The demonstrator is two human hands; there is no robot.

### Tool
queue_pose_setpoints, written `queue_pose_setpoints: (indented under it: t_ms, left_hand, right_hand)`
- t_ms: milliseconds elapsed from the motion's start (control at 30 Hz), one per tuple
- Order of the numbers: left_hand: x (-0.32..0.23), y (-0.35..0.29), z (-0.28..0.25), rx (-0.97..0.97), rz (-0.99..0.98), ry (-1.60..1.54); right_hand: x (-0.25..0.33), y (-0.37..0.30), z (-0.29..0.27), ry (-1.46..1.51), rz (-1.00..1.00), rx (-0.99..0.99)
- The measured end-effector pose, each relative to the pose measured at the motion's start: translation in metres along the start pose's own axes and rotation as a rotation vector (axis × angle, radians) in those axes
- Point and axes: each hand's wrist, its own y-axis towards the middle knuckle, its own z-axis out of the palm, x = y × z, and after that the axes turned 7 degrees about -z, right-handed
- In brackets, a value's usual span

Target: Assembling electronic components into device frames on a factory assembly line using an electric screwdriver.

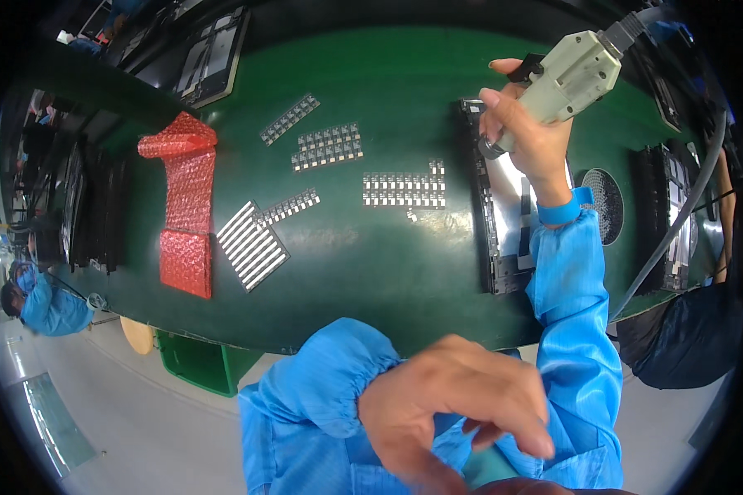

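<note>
Head view shows, at upper right, the right hand (535, 142) wrapped round a pale corded device (576, 76) over a black-framed panel (504, 194), seemingly a tool-handling step whose next move calls for steady grip, while the left hand (454, 392) curls loosely, apparently empty, lower centre.

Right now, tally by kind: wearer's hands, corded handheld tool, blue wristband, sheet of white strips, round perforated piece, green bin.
Left hand plus right hand: 2
Corded tool: 1
Blue wristband: 1
White-strip sheet: 1
Round perforated piece: 1
Green bin: 1
Total: 7
</note>
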Motion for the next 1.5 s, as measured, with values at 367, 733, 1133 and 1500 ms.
queue_pose_setpoints:
  t_ms: [367, 733, 1133, 1500]
  left_hand:
    - [0.002, 0.011, 0.002, 0.029, 0.045, -0.013]
    - [-0.017, -0.034, -0.062, -0.304, -0.554, 0.818]
    - [-0.083, -0.033, -0.218, -0.719, -0.652, 1.769]
    - [-0.091, -0.025, -0.233, -0.896, -0.733, 0.905]
  right_hand:
    - [-0.003, -0.002, 0.000, 0.022, -0.002, 0.008]
    - [-0.002, -0.008, 0.006, -0.091, -0.024, 0.026]
    - [0.007, -0.012, 0.007, -0.072, -0.009, -0.011]
    - [0.082, -0.036, -0.118, -0.171, -0.137, -0.207]
